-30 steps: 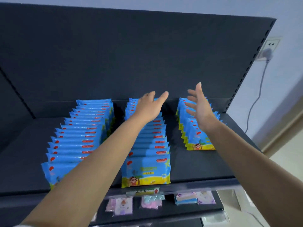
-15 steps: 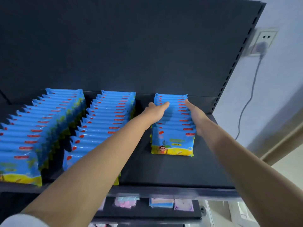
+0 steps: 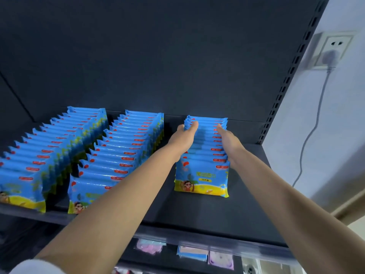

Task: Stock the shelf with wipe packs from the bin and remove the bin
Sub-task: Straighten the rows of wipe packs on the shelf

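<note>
Three rows of blue wipe packs with yellow bottoms stand on the dark shelf: a left row, a middle row and a shorter right row. My left hand lies with straight fingers against the left side of the right row, near its back. My right hand presses flat on the row's right side, so the row sits between both palms. No bin is in view.
The shelf's dark back panel rises behind the rows, with a slotted upright at the right. A wall socket with a plug and hanging cable is further right. Small pastel packs lie on the shelf below.
Both hands came down from above the rows onto the two sides of the right row. The view has shifted right and closer to that row.
</note>
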`<state>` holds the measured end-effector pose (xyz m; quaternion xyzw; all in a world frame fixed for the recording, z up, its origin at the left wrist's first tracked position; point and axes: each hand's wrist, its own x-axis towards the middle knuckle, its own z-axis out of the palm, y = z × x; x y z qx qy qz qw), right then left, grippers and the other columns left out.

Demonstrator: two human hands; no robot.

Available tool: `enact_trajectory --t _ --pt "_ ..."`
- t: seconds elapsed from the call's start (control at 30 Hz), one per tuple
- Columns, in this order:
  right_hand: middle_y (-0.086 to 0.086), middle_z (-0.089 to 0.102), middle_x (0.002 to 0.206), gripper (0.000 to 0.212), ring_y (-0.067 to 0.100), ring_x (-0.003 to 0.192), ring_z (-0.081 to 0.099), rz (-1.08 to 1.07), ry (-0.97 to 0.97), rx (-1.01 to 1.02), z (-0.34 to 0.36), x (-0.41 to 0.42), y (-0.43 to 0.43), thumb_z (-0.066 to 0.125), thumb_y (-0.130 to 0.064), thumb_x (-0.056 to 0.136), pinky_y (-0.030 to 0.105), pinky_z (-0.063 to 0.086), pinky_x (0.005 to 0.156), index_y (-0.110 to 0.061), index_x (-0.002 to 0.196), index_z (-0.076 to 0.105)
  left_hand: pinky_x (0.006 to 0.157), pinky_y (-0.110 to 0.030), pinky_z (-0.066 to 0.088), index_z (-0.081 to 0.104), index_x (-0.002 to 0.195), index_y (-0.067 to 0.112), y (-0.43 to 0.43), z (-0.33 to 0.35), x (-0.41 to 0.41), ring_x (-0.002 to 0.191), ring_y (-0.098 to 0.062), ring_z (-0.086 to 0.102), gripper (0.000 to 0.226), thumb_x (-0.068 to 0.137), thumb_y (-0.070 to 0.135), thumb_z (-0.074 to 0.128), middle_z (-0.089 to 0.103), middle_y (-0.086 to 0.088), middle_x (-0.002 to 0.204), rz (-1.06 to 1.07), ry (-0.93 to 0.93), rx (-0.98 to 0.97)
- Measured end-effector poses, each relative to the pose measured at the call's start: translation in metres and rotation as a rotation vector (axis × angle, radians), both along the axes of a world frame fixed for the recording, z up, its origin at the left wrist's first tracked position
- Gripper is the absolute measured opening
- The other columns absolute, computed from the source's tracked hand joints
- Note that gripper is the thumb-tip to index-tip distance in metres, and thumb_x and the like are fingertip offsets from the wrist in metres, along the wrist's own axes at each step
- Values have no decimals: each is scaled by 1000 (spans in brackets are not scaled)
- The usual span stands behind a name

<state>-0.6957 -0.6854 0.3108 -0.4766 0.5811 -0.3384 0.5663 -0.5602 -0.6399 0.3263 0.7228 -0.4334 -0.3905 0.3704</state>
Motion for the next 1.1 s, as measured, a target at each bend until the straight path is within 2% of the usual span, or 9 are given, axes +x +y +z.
enact_trajectory --t 0.1,0.2,0.3,0.4,0.6,0.8,0.97,1.1 --pt "6 69 102 50 23 80 70 6 -72 10 -1 -3 -1 44 -55 92 36 58 57 -16 122 53 86 -31 29 25 145 16 1 9 0 111 -17 42 76 91 68 27 42 -1 134 -38 -51 39" --pt "7 68 110 55 27 91 70 -5 -67 -43 1 -7 -4 44 -55 92 44 58 76 -14 128 51 87 -31 30 24 147 12 -1 22 1 123 -23 43 80 90 68 26 41 -5 141 -38 -173 3" --pt "2 48 139 65 23 122 51 -2 150 -225 10 -8 -5 41 -53 94 38 44 95 -17 146 27 101 -35 29 19 149 13 0 37 8 139 -23 29 79 91 67 26 27 -4 153 -51 -338 -79" --pt "5 30 151 71 26 137 33 59 420 -431 23 -3 -5 38 -57 93 42 34 107 -18 149 20 111 -40 24 17 150 16 5 50 22 143 -22 21 79 91 68 27 20 -3 156 -68 -518 -160" --pt "7 23 154 74 30 142 18 168 701 -736 47 37 15 40 -56 92 49 26 112 -17 150 15 114 -40 23 20 150 20 24 60 84 143 -21 20 75 91 64 35 19 1 157 -4 -707 -256" --pt "13 17 156 77 33 144 12 375 1152 -1017 60 111 43 34 -62 92 51 13 116 -18 151 10 111 -46 28 18 150 20 61 64 186 141 -28 22 77 90 65 34 16 -2 158 71 -931 -151" --pt "14 20 155 73 33 143 16 470 1269 -1152 69 200 75 27 -61 93 52 16 115 -17 150 15 108 -49 32 17 150 19 104 65 285 140 -33 23 76 91 65 32 13 -5 158 87 -1153 -38" --pt "12 24 153 74 32 141 20 487 1284 -1118 65 269 102 28 -62 92 50 20 114 -16 149 17 107 -49 31 14 150 22 131 57 357 142 -32 20 77 90 68 28 10 -4 159 51 -1177 45"
